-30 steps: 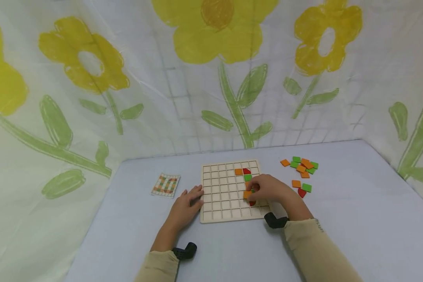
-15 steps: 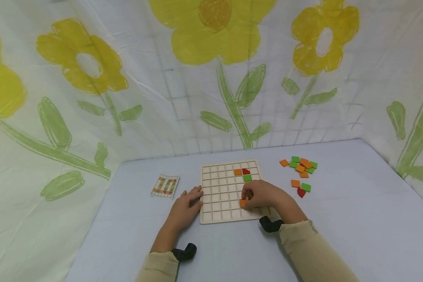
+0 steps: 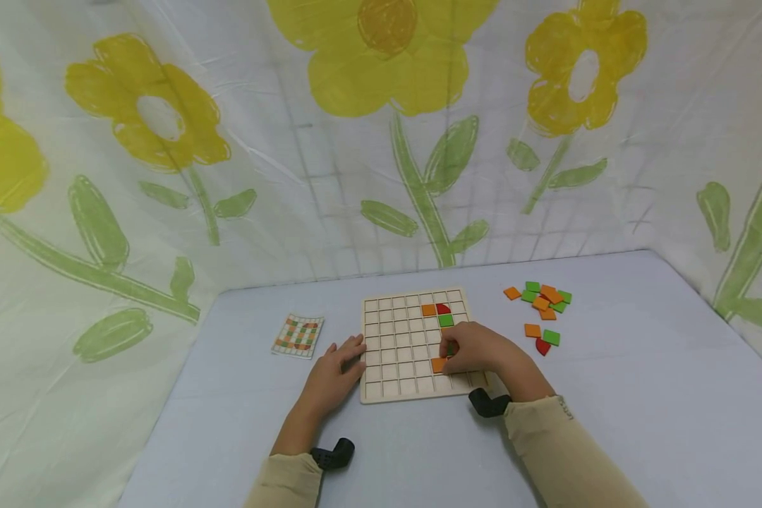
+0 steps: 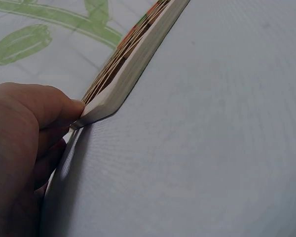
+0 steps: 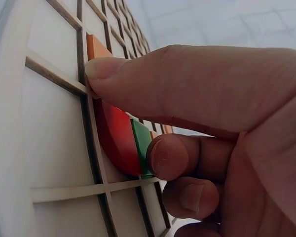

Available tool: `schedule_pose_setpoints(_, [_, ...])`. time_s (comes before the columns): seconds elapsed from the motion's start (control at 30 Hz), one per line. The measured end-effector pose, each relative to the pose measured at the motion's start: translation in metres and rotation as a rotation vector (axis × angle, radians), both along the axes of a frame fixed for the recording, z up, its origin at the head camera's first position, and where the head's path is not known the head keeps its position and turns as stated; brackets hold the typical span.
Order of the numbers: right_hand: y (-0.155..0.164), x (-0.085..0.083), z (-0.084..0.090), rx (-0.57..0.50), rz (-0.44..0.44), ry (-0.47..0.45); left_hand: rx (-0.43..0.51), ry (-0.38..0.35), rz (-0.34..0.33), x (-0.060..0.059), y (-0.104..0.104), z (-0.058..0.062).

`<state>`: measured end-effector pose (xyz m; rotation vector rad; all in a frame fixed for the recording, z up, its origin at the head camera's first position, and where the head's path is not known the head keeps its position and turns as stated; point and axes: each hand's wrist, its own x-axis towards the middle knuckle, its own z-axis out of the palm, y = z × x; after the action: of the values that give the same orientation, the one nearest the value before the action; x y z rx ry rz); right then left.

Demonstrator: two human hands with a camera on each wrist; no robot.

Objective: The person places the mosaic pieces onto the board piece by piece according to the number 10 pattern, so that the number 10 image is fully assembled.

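A wooden grid board [image 3: 398,347] lies on the pale table. An orange tile [image 3: 428,310], a red piece [image 3: 443,308] and a green tile [image 3: 446,320] sit in its right columns. My right hand [image 3: 476,349] rests on the board's lower right and pinches an orange tile [image 3: 439,365] lying in a cell. In the right wrist view the thumb [image 5: 177,84] touches that orange tile [image 5: 96,48]; a red piece [image 5: 116,136] and a green tile [image 5: 142,143] lie beside the curled fingers. My left hand [image 3: 339,367] rests relaxed against the board's left edge [image 4: 113,98].
Loose orange and green tiles [image 3: 546,296] are heaped right of the board, with an orange tile [image 3: 533,330], a green tile [image 3: 551,337] and a red piece [image 3: 542,346] nearer. A pattern card [image 3: 299,334] lies to the left. Flowered sheets wall in the table [image 3: 641,395].
My right hand carried the orange tile down and left across the board into a lower cell, then stayed there. The left hand has not moved.
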<state>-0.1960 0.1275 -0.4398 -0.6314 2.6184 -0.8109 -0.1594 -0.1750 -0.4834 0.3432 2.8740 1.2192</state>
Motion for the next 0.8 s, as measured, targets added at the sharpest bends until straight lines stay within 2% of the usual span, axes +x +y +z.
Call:
schedule_pose_setpoints(0.17, [0.002,-0.001,0.001,0.013,-0.025,-0.015,0.003,0.001,0.000,0.000,0.000,0.000])
schedule_pose_setpoints(0.4, [0.022,-0.006,0.005,-0.016,-0.123,-0.052,0.003,0.002,0.002,0.000,0.000,0.000])
schedule_pose_setpoints(0.6, [0.064,-0.014,0.009,-0.018,-0.265,-0.041,0.007,0.007,-0.005,-0.001,0.000,0.000])
schedule_pose_setpoints(0.8, [0.123,-0.012,0.009,-0.035,-0.345,-0.032,0.006,0.001,-0.005,0.000,0.000,0.000])
